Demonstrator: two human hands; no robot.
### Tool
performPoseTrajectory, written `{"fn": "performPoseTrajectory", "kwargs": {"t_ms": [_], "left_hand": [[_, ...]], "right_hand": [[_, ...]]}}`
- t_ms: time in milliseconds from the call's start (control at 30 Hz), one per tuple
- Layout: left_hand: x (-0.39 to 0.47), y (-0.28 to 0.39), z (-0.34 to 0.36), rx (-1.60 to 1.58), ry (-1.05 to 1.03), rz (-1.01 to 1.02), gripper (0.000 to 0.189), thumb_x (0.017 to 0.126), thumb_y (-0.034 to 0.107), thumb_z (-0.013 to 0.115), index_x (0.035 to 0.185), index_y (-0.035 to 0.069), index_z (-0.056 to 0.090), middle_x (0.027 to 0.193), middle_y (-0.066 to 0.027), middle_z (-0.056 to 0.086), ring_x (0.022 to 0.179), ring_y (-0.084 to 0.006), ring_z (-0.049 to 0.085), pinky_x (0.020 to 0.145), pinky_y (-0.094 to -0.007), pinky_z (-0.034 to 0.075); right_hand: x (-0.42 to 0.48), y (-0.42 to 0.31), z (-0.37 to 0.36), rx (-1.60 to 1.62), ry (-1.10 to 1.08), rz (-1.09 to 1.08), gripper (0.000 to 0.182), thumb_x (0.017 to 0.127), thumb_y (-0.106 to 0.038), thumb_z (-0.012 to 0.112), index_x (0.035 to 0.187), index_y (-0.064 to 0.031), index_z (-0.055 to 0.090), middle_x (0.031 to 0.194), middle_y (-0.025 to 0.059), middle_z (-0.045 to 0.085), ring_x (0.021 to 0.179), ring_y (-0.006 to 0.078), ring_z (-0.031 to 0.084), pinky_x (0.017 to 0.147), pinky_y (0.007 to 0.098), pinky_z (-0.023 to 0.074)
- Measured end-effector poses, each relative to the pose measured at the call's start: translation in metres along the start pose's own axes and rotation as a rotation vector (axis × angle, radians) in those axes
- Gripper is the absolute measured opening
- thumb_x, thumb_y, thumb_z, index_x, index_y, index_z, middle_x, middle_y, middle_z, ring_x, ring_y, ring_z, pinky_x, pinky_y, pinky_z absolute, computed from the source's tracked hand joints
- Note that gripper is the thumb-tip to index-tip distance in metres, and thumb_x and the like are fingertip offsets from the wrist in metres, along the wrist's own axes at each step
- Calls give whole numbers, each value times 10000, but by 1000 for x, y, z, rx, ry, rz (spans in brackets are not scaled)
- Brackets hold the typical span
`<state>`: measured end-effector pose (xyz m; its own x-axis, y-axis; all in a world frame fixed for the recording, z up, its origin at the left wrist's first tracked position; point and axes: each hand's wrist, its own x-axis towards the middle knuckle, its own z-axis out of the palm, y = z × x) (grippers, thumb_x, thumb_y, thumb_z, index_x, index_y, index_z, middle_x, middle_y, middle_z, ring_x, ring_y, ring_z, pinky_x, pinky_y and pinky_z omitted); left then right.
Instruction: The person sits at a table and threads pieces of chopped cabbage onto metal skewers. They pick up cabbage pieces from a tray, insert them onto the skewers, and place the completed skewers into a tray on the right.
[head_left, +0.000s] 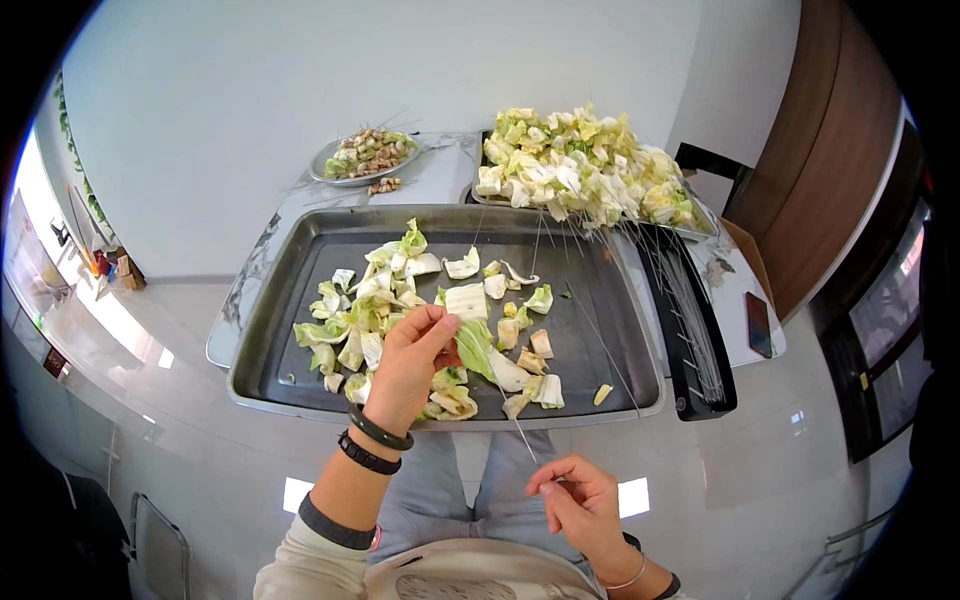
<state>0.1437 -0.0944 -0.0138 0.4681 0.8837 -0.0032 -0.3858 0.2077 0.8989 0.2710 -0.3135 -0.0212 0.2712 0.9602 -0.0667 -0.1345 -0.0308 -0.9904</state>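
Note:
My left hand (412, 360) pinches pieces of cabbage leaf between thumb and fingers above a dark metal tray. A pale, whitish cabbage piece (466, 301) sticks up from the grip, and a green leaf piece (474, 346) hangs below it. From these leaves a thin metal skewer (517, 424) slants down towards my lap. Just past the skewer's lower end is my right hand (577, 499), its fingers loosely curled and slightly apart, with nothing visible in them. Loose cabbage pieces (352, 322) lie heaped on the tray's left side, and several pale core chunks (532, 362) lie to the right.
Threaded cabbage skewers fill a second tray (701, 234) at the back right. A black holder (709, 401) beside the large tray (652, 401) contains many bare skewers (686, 322). An oval plate (321, 165) of skewered food stands at back left. A phone (758, 324) lies at the table's right edge.

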Motion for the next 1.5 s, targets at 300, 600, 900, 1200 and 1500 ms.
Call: {"fn": "performPoseTrajectory", "kwargs": {"t_ms": [300, 600, 900, 1200, 1500], "left_hand": [[-7, -5, 5, 204, -16, 184, 100, 914, 129, 584, 899, 30, 575, 773, 25, 581, 677, -52, 525, 638, -209, 441], [-28, -13, 18, 257, 9, 238, 74, 911, 105, 574, 933, 34, 574, 807, 20, 588, 715, -61, 537, 676, -211, 442], [-34, -22, 17, 48, 0, 61, 116, 900, 142, 603, 934, 32, 603, 804, 27, 589, 760, -59, 543, 713, -213, 427], [-27, -14, 15, 37, -44, 120, 226, 884, 124, 623, 1068, -6, 618, 948, -11, 634, 842, -58, 558, 749, -204, 433], [-33, -29, 19, 85, 47, 247, 309, 876, 79, 629, 1161, -30, 578, 945, -23, 628, 820, -54, 552, 725, -190, 454]], "right_hand": [[1, 2, 2, 25, 4, 18, 116, 896, 2, 498, 955, -13, 598, 848, 51, 647, 490, 13, 456, 431, 179, 388], [2, 12, 9, -49, 77, -71, 104, 889, 5, 519, 946, -20, 601, 824, 34, 647, 544, 16, 495, 465, 178, 400], [6, 24, 12, -391, 150, -299, 91, 838, 38, 558, 878, -10, 624, 761, 60, 630, 579, 82, 542, 519, 215, 429], [4, 30, 14, -524, 171, -431, 105, 829, 59, 557, 858, -4, 636, 766, 73, 627, 599, 92, 550, 522, 208, 426], [4, 33, 21, -555, 233, -463, 96, 822, 60, 563, 854, -2, 629, 756, 79, 623, 575, 102, 544, 517, 217, 426]]}}
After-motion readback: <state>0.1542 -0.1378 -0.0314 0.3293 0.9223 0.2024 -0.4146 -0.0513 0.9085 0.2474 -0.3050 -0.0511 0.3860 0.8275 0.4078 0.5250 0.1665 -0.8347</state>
